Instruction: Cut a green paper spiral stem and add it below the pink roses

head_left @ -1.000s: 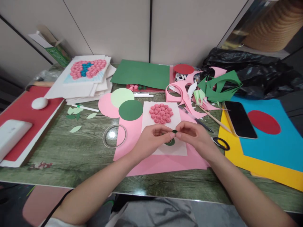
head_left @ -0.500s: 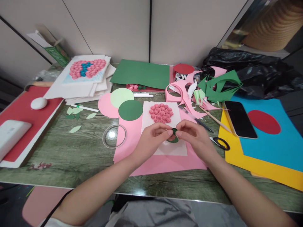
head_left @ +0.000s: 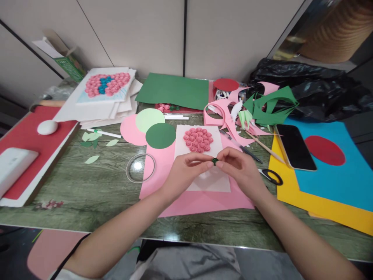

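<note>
Between the fingertips of both hands is a small rolled coil of dark green paper. My left hand pinches it from the left, thumb and index finger closed. From the other side my right hand pinches it as well. Both hands are over a white sheet, which lies on larger pink paper. At the sheet's upper part sits a round cluster of pink rolled paper flowers, just beyond the fingers.
Left are a tape roll, paper leaves and a dark green paper circle. Scissors, a pen, a wooden stick and a phone lie right. Paper scraps are piled behind.
The loose green strip that hung below the fingers is wound up into a compact coil. Both hands stay in nearly the same place.
</note>
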`<action>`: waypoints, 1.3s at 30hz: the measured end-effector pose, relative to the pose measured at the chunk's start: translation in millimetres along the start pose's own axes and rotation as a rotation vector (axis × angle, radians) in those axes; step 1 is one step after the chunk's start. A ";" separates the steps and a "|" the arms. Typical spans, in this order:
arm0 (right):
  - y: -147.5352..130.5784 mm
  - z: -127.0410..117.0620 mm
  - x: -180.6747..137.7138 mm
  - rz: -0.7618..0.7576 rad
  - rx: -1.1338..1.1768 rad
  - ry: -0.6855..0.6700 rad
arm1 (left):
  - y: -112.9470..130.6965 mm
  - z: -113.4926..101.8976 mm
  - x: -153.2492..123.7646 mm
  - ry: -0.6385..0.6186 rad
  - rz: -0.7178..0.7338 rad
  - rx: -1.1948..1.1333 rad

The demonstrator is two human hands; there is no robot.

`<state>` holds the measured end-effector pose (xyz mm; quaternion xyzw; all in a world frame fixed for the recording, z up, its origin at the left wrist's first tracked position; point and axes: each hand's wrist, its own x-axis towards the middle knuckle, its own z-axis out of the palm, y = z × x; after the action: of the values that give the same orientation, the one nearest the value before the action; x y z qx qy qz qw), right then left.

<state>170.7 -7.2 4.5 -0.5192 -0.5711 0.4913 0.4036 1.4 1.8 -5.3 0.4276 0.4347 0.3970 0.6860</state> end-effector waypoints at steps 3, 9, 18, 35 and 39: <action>0.6 -0.1 -0.2 -0.009 -0.012 0.009 | 0.7 -0.6 0.2 0.010 -0.010 0.037; -0.2 0.9 -1.7 -0.046 -0.082 0.051 | -0.7 -0.8 1.3 -0.008 -0.024 0.014; -1.1 1.4 -3.5 -0.090 -0.195 0.074 | -1.1 -0.6 1.5 -0.030 -0.059 -0.073; -17.8 -7.0 0.0 -0.125 -0.696 -0.283 | 18.1 -11.9 3.5 -0.248 -0.080 0.517; -16.4 -9.7 -0.5 -0.161 -0.620 -0.200 | 17.4 -10.8 3.5 -0.202 -0.058 0.375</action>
<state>177.0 -6.0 22.4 -0.5196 -0.7694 0.3093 0.2059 -10.6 13.2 7.3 0.5727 0.4422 0.2446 0.6455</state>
